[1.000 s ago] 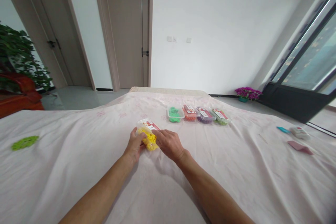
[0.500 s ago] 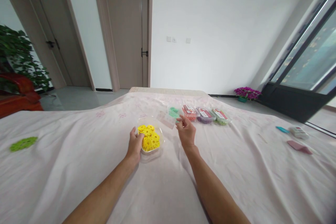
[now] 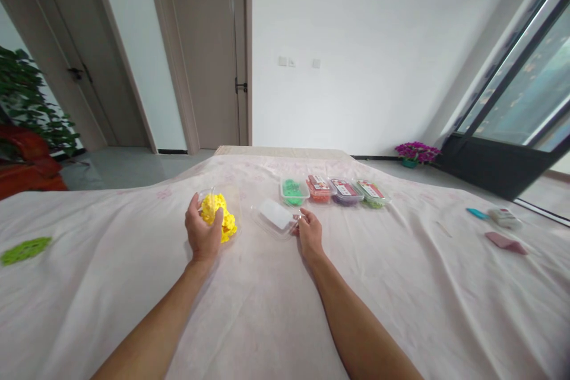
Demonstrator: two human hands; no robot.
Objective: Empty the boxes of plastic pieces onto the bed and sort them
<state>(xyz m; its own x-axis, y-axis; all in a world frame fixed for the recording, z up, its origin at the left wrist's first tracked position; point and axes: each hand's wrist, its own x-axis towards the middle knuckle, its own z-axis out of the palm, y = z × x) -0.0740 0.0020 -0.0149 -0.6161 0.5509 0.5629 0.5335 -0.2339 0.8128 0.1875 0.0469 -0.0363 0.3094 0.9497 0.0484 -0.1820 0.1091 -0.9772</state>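
My left hand [image 3: 203, 230] grips a clear box of yellow flower-shaped pieces [image 3: 218, 214], its thumb over the near side. The box is tilted. To its right, my right hand [image 3: 309, 231] pinches the right edge of a clear plastic lid [image 3: 275, 215] just above the cloth. Behind the lid stands an uncovered clear box with green pieces [image 3: 293, 190]. Right of that, in a row, are labelled boxes with red pieces [image 3: 319, 189], purple pieces [image 3: 346, 192] and light green pieces [image 3: 373, 193].
A pale pink cloth [image 3: 249, 320] covers the large surface. A green openwork piece [image 3: 27, 250] lies at the far left. On the right are a blue item [image 3: 477, 213], a small white pack [image 3: 504, 218] and a pink piece [image 3: 505, 242].
My left hand has moved left with the yellow box, which is now tilted. My right hand has come down and taken hold of the lid, which is nearer than before.
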